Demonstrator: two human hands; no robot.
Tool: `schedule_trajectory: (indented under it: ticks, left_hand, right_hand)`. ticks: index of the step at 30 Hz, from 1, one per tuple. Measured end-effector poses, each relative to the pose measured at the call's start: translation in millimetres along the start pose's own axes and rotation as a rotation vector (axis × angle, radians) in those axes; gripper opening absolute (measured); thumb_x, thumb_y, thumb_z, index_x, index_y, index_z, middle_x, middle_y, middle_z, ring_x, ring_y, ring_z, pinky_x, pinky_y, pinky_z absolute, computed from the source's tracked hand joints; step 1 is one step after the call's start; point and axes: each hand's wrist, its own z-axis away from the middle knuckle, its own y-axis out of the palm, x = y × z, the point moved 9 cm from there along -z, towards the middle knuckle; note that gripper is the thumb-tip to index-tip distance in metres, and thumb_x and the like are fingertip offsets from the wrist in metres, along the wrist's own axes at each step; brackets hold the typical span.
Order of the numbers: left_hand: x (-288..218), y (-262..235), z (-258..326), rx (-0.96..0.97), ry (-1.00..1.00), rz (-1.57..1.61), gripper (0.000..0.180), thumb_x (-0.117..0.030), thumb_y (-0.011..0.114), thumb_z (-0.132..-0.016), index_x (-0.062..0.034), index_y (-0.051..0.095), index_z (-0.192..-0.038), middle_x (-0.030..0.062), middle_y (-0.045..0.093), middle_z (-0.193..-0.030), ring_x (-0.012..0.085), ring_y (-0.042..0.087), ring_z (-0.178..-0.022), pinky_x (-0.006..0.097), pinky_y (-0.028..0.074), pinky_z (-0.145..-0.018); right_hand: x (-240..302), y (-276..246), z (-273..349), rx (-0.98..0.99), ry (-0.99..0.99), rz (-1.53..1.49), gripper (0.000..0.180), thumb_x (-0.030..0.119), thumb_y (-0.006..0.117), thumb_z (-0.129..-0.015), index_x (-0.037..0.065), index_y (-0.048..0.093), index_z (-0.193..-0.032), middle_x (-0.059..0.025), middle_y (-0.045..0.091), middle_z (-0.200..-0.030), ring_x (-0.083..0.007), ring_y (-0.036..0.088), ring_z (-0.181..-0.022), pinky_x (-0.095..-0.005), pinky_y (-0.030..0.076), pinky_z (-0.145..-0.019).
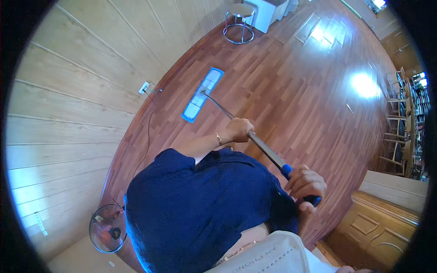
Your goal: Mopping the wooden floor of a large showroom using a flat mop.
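Note:
A flat mop with a long metal pole (268, 150) slants across in front of me. My left hand (237, 130), with a bracelet at its wrist, is closed around the middle of the pole. Higher up, my right hand (307, 185) wraps the blue and black grip at the pole's top end. The mop's long flat head (194, 109), white with a blue fringe, lies on the wood floor (291, 109) ahead and to the left, near the wall.
A panelled wall (82, 86) runs along the left, with a socket (144, 87) and a cord (149, 132) trailing along its foot. Behind on the left stands a fan (108, 230). A round stool (240, 20) stands far ahead. Chairs (396, 132) and a wooden cabinet (373, 227) line the right.

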Motion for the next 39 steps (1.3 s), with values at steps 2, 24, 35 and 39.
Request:
schedule_trajectory:
  ticks: [2,24,35,39]
  left_hand:
    - [22,-14,25,-0.039,-0.029,0.015,0.011,-0.023,0.062,-0.072,-0.0132,0.067,-0.070,0.0123,0.066,-0.079,0.0320,0.065,-0.082,0.048,0.051,-0.071]
    - [0,5,16,-0.034,0.035,0.013,0.015,-0.029,0.066,-0.069,-0.0143,0.068,-0.070,0.0128,0.065,-0.073,0.0332,0.065,-0.079,0.047,0.052,-0.066]
    - [-227,59,-38,0.294,0.625,0.025,0.012,-0.020,0.065,-0.061,-0.0089,0.068,-0.063,0.0136,0.066,-0.069,0.0348,0.066,-0.068,0.047,0.053,-0.057]
    - [-245,70,-45,0.308,0.709,0.108,0.015,-0.021,0.065,-0.061,-0.0069,0.068,-0.063,0.0149,0.066,-0.068,0.0345,0.067,-0.066,0.046,0.053,-0.056]
  right_hand:
    - [-15,15,-10,0.000,0.010,-0.007,0.025,0.029,0.069,-0.077,0.008,0.059,-0.068,-0.0071,0.061,-0.063,-0.0263,0.065,-0.064,-0.0437,0.046,-0.076]
    - [10,5,18,-0.281,0.293,0.264,0.014,0.011,0.069,-0.067,0.003,0.058,-0.065,-0.0100,0.063,-0.067,-0.0315,0.067,-0.077,-0.0452,0.043,-0.082]
    - [174,-3,68,0.061,0.063,1.029,0.029,0.017,0.072,-0.077,0.004,0.053,-0.095,-0.0134,0.063,-0.084,-0.0320,0.064,-0.081,-0.0487,0.048,-0.073]
    - [164,-3,78,0.361,0.242,0.782,0.045,0.016,0.074,-0.067,0.004,0.056,-0.107,-0.0119,0.066,-0.102,-0.0330,0.063,-0.093,-0.0578,0.045,-0.081]
